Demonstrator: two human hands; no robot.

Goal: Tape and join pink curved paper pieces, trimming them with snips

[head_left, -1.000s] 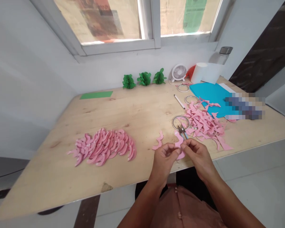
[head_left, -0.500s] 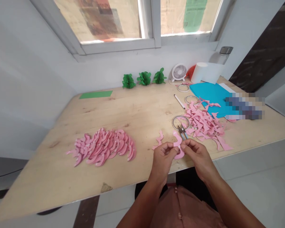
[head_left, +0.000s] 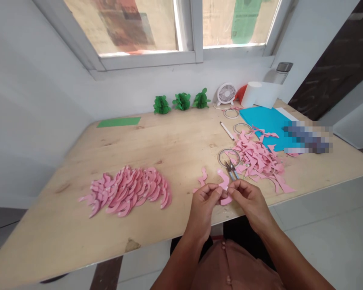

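Note:
Between my two hands is a curved pink paper piece [head_left: 223, 178], raised over the table's front edge. My left hand [head_left: 206, 201] pinches it from the left with thumb and forefinger. From the right, the thumb and forefinger of my right hand [head_left: 246, 199] pinch near its middle, where a small white spot shows. The fingers cover part of the piece. Just beyond it lie thread snips [head_left: 231, 170], their blades over a ring of tape [head_left: 229, 158]. A wavy pink scrap [head_left: 203, 177] rests left of the snips.
A heap of curved pink pieces [head_left: 130, 191] lies at left, pink offcuts [head_left: 258, 157] at right. Behind are blue sheets [head_left: 260, 117], a pen [head_left: 227, 131], a fan [head_left: 226, 94], green paper ornaments [head_left: 182, 101], a green strip [head_left: 119, 122] and a bottle [head_left: 282, 73].
Both hands still pinch the pink paper piece, which has shifted slightly between the fingers. The left fingers now cover more of its middle. The whole view has moved a little.

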